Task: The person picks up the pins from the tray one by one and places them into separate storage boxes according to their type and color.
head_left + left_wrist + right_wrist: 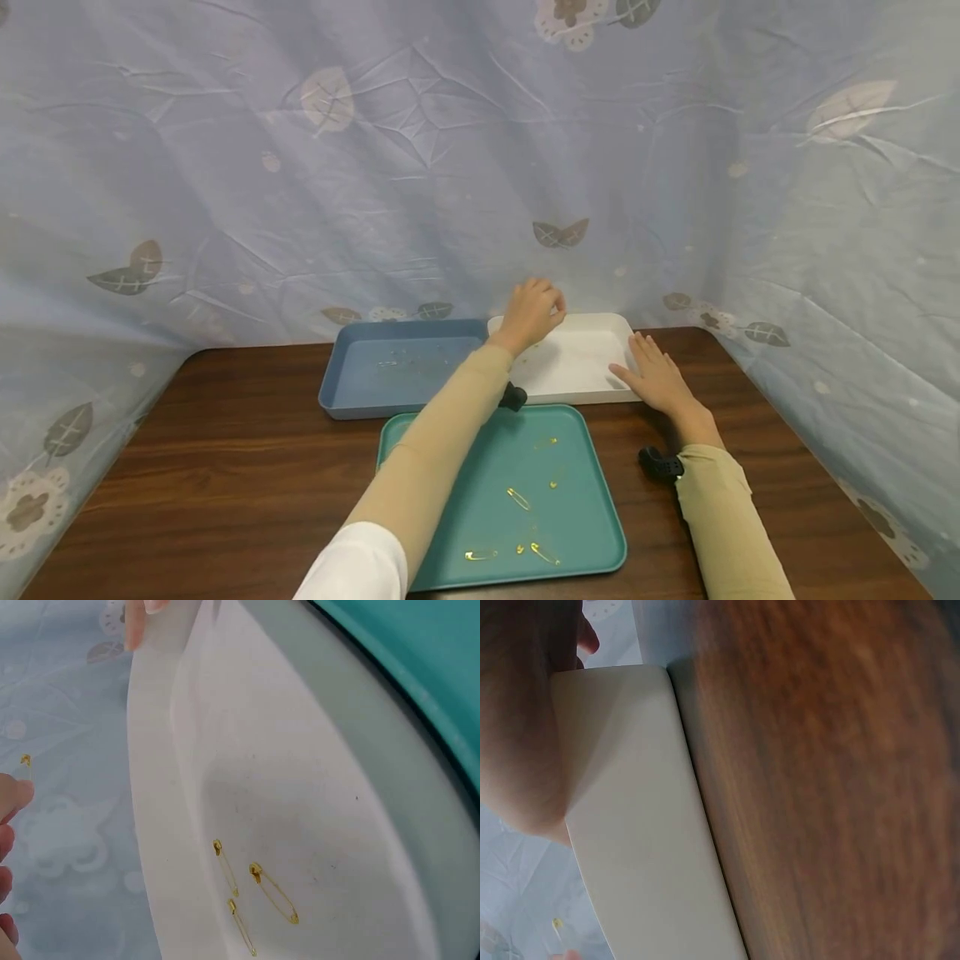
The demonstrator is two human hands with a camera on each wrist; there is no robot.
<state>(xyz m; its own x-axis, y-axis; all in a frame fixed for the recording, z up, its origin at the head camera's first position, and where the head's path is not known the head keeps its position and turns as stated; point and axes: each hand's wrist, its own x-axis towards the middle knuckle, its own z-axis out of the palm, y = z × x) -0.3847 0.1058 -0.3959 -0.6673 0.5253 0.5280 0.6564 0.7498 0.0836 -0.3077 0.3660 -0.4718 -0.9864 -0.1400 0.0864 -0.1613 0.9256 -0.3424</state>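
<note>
One gold safety pin (pixel 26 760) is seen at the left edge of the left wrist view, pinched at the fingertips of the left hand (pixel 531 310), its fingers curled nearly closed. In the head view that hand is held over the back of the white tray (pixel 585 358), right of centre. Three more pins (pixel 256 871) are seen inside, low in the left wrist view. The tray's right end is touched by the right hand (pixel 658 382), fingers straight, nothing grasped. Loose gold pins (pixel 470 555) are scattered across the green tray (pixel 581 517), lower centre; the blue tray (pixel 356 367) is placed left of the white one, on a wooden table (pixel 247 450).
</note>
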